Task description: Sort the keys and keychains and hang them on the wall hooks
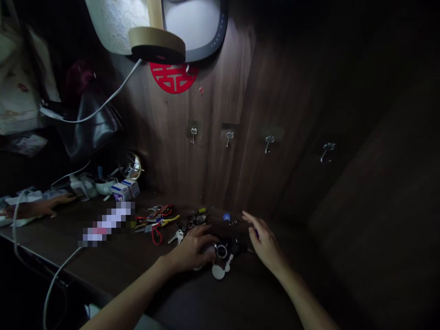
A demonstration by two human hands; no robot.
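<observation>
Left hand (195, 246) beside metal ring (216, 248), perhaps steadying it; right hand (265, 241) near blue tag (226, 217); cannot tell if either grips

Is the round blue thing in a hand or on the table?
On the table, not held: the round blue thing lies visibly apart from the left hand and the right hand.

The tabletop (113, 263) is dark brown. Keys (177, 236), a red loop (157, 234), a blue round tag (227, 217) and a white disc (218, 272) lie near the frame's middle. At the left sit a small box (121, 191) and, probably, bottles (78, 187); it's dim there.
</observation>
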